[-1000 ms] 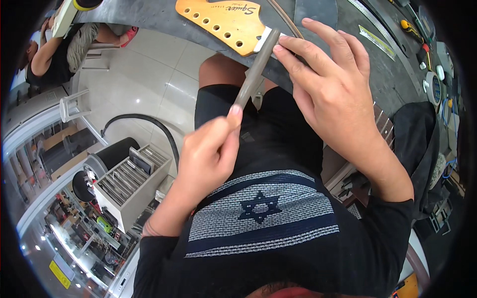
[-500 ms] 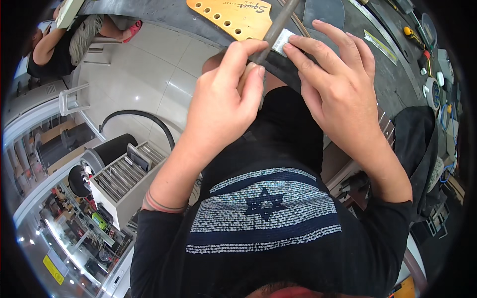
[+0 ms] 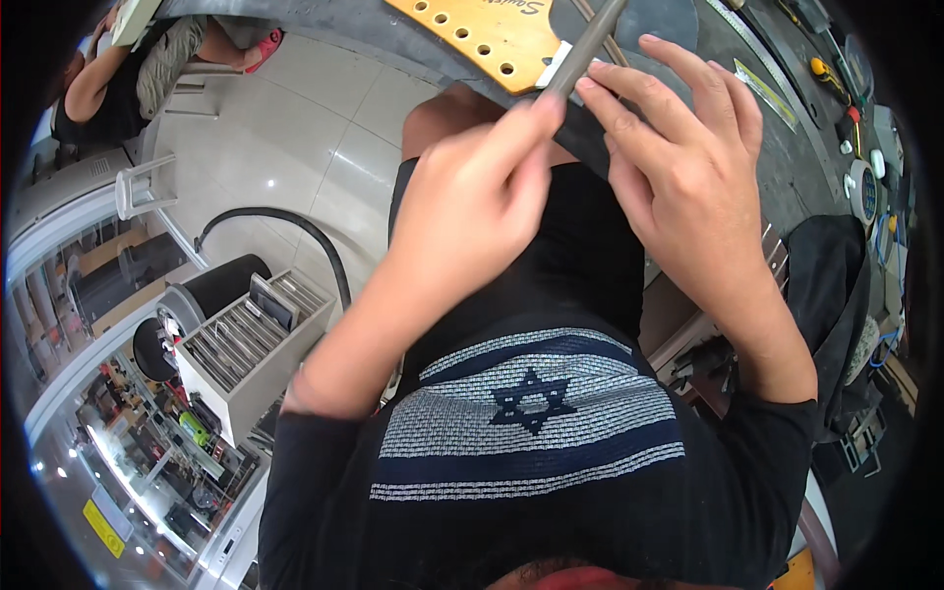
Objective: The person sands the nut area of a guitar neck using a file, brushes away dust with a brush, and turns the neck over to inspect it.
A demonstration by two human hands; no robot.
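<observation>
My left hand (image 3: 482, 197), blurred, is closed around a long grey-brown file-like tool (image 3: 590, 44), which points up and right across the end of a yellow wooden guitar headstock (image 3: 477, 34) with a row of holes. A white piece (image 3: 555, 61) shows beside the tool at the headstock's end. My right hand (image 3: 693, 167) has its fingers spread, index and middle fingertips resting by the tool and white piece; whether they touch both is unclear. Its thumb is mostly hidden.
The dark bench (image 3: 796, 177) carries a ruler (image 3: 737, 29), a yellow-handled tool (image 3: 824, 69) and black cloth (image 3: 826, 256) on the right. A grey drawer unit (image 3: 246, 354) and black hose (image 3: 305, 226) are at left. Another person (image 3: 113, 93) sits at upper left.
My left hand has pushed up and right with the tool since a second ago. My right hand has shifted slightly right, and the headstock sits higher in view.
</observation>
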